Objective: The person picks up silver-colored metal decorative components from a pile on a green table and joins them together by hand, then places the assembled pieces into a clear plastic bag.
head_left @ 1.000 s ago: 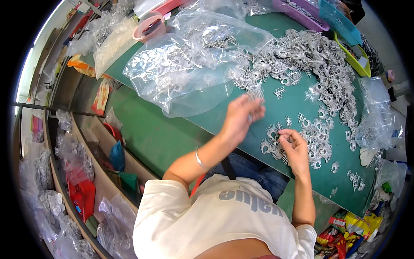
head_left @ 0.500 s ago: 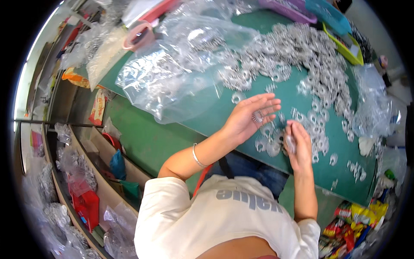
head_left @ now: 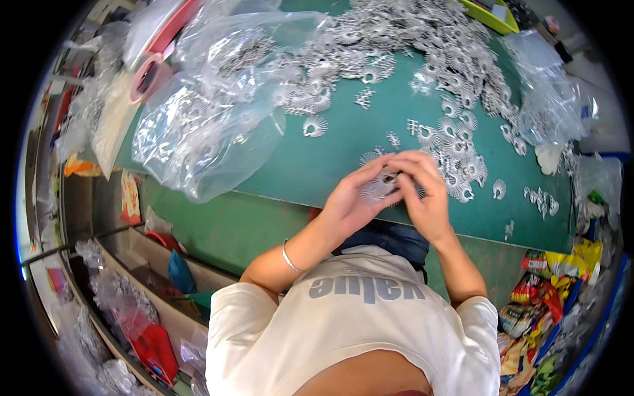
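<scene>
Head view: holding a spiky silver piece in the half-curled left hand, near the centre of the frame, over a green table. Bending the fingers of the right hand toward it; cannot tell whether pinching. Also showing similar pieces right of centre, a clear bag at upper left.

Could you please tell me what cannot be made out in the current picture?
- Head view, silver fan-shaped piece: blurred, partly covered by fingers of the left hand and right hand.
- Head view, inside of the clear plastic bag: obscured by glare and folds.
- Head view, lime-green tray: cut off by the top edge.
</scene>
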`<action>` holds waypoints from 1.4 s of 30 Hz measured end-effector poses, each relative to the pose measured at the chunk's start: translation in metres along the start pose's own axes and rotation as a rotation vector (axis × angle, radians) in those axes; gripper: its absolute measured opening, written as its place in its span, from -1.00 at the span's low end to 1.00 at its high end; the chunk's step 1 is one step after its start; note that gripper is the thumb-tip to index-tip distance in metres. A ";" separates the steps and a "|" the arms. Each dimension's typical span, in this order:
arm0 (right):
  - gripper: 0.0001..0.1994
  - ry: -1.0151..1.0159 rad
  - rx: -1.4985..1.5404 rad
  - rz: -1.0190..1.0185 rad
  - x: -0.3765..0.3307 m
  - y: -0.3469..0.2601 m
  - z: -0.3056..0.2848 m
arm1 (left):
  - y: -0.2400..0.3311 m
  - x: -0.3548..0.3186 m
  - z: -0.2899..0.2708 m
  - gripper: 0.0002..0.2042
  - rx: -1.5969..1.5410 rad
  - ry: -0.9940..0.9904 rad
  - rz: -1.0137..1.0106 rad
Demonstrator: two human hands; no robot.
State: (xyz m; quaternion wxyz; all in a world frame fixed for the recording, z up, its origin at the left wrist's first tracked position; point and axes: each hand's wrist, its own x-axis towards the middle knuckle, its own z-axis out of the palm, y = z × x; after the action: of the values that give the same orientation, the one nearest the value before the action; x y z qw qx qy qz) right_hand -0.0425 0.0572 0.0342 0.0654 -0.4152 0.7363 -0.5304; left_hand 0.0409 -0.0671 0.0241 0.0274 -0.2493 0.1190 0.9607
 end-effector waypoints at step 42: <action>-0.75 -0.066 -0.029 0.321 0.051 0.054 -0.036 | 0.045 0.037 0.003 -0.75 1.857 -0.009 0.801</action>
State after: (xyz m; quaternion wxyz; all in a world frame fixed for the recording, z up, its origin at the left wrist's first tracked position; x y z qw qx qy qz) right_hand -0.1244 0.0541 0.0221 0.1672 -0.3103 0.7983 -0.4884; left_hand 0.0023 -0.1106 0.0181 -0.1134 -0.0677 0.8942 0.4277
